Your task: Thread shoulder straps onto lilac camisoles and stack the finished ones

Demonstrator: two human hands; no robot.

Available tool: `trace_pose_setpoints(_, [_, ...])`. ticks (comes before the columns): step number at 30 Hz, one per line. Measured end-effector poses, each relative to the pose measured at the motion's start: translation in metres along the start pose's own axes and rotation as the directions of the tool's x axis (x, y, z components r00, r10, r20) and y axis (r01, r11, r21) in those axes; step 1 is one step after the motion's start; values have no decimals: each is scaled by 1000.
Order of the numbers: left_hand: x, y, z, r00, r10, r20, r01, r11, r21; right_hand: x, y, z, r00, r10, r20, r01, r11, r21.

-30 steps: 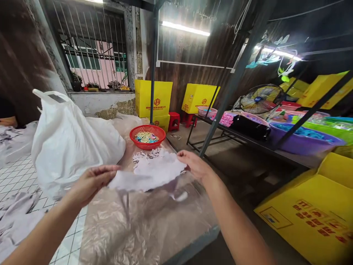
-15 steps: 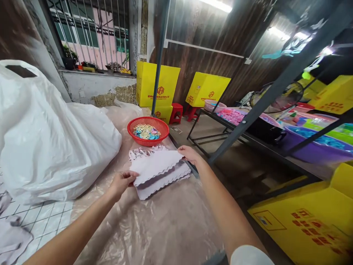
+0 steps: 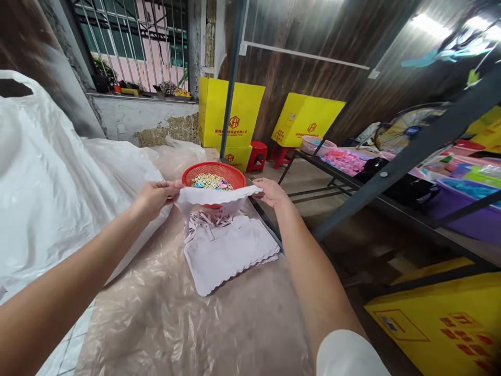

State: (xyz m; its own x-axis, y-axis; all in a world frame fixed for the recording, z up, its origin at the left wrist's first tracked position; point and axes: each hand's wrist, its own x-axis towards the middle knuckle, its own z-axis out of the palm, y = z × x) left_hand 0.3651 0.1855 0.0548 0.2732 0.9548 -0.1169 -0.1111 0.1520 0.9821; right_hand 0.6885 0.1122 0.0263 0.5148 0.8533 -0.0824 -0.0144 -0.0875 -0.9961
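Note:
A pale lilac piece of cloth (image 3: 213,196) is stretched between my two hands, raised above a stack of similar pieces. My left hand (image 3: 156,197) pinches its left end, and my right hand (image 3: 272,192) grips the right end. Below lies the stack of cloth pieces (image 3: 235,248), with scalloped front edges and a bunch of thin straps (image 3: 209,219) at its back. Just behind the raised cloth stands a red plastic basket (image 3: 213,168) holding small cream, blue and pink items; the cloth hides part of its front.
A large white plastic bag (image 3: 74,172) bulges on the left. Clear plastic sheeting (image 3: 156,318) covers the table. A dark metal post (image 3: 230,89) rises behind the basket. To the right are a slanting bar (image 3: 364,183), yellow boxes (image 3: 438,324) and a purple tub (image 3: 462,209).
Both hands have lifted the top cloth piece up and away from me, off the stack, to in front of the basket. The view has shifted slightly to the right.

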Motion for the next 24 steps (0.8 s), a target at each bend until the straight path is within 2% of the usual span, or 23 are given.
trace_pose_setpoints(3, [7, 10, 4, 991, 135, -11, -134, 991, 7, 15, -11, 6, 994, -103, -37, 104, 994, 41])
trace_pose_setpoints(6, [-7, -9, 4, 989, 146, 26, -146, 989, 2, 14, -4, -5, 982, -189, -31, 187, 981, -49])
trace_pose_setpoints(9, [-41, -58, 3, 995, -31, 97, 27, 999, 39, -6, 26, -26, 984, -177, 21, 176, 946, -273])
trace_pose_setpoints(12, [-80, -114, 3, 953, -250, 174, 234, 966, 107, -39, 64, -48, 994, -87, 64, 106, 901, -421])
trace_pose_setpoints(15, [-107, -150, 2, 912, -358, 203, 327, 930, 170, -70, 89, -63, 994, -10, 106, 71, 807, -586])
trace_pose_setpoints(17, [-115, -158, 0, 908, -367, 200, 327, 922, 205, -85, 97, -69, 994, 6, 107, 71, 715, -696])
trace_pose_setpoints(20, [-116, -158, -2, 909, -366, 201, 309, 914, 264, -98, 100, -73, 997, -10, 79, 71, 562, -824])
trace_pose_setpoints(24, [-117, -158, -3, 900, -380, 216, 305, 900, 312, -108, 103, -70, 998, -23, 59, 63, 411, -909])
